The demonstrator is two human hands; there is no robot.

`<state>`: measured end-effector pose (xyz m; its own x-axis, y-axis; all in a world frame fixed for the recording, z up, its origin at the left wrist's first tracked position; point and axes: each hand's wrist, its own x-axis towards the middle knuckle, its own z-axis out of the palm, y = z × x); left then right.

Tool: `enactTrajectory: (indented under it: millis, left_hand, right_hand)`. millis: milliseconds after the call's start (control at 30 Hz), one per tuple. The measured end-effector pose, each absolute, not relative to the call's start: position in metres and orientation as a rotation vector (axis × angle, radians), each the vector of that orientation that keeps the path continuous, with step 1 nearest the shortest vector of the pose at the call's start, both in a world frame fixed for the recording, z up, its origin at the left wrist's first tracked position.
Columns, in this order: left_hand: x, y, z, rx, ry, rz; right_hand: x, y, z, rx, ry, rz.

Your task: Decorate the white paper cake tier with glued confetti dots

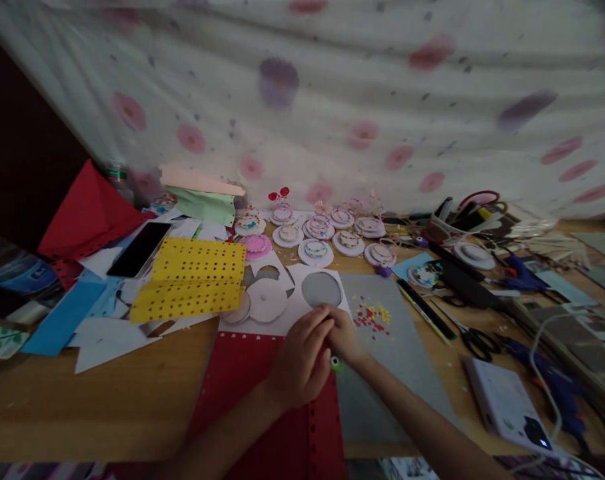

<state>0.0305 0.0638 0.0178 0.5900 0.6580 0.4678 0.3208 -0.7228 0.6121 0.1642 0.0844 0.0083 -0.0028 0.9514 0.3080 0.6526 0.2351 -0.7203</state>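
Note:
My left hand (300,360) and my right hand (343,335) meet above the red sheet (262,383), fingers closed and pressed against each other. Whatever lies between them is hidden. A small green thing with a white-and-black eye-like spot (336,363) shows just beneath my right hand; I cannot tell whether it is held. Behind the hands lies white paper with a round hole (306,270). White paper discs (266,300) overlap it on the left. Red and yellow punched paper bits (373,319) are scattered on the grey mat (402,373), right of my hands.
Several bead bracelets on white discs (316,251) stand at the back. On the left are yellow punched paper (197,267) and a phone (140,250). To the right lie scissors (475,337), a white power bank (505,403), a blue glue gun (547,383) and cables.

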Motion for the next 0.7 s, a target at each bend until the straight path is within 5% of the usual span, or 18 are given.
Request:
enactTrajectory:
  millis: [333, 700]
  left_hand:
    - [-0.026, 0.029, 0.008, 2.619, 0.925, 0.197]
    - [-0.023, 0.028, 0.013, 2.656, 1.042, 0.268]
  right_hand:
    - [0.222, 0.008, 0.011, -1.325, -2.066, 0.813]
    - [0.249, -0.009, -0.004, -1.274, -0.94, 1.375]
